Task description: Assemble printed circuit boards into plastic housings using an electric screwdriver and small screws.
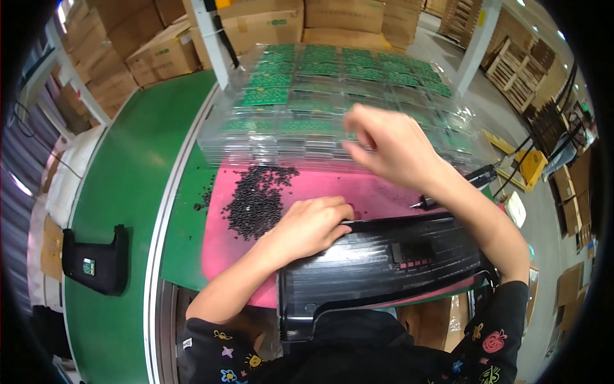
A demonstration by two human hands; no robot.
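Note:
A long black plastic housing [377, 256] lies across the pink mat [217, 249], close to my body. Its far left edge is gripped by my left hand [313, 224], thumb on top and fingers curled at the rim. My right hand [393, 144] is raised in front of the stacked clear plastic trays [281, 150], thumb and fingers apart, nothing visible between them. Green circuit boards [265, 96] fill the trays. Left of centre, a loose pile of small black parts [256, 201] spreads over the mat; their exact kind is too small to tell.
A black powered screwdriver [473, 178] lies beyond my right forearm. On the green conveyor [121, 179] at the left sits another black plastic housing [96, 262] with a small circuit board [89, 267]. Cardboard boxes [268, 29] stand behind; a metal post [211, 45] rises beside the trays.

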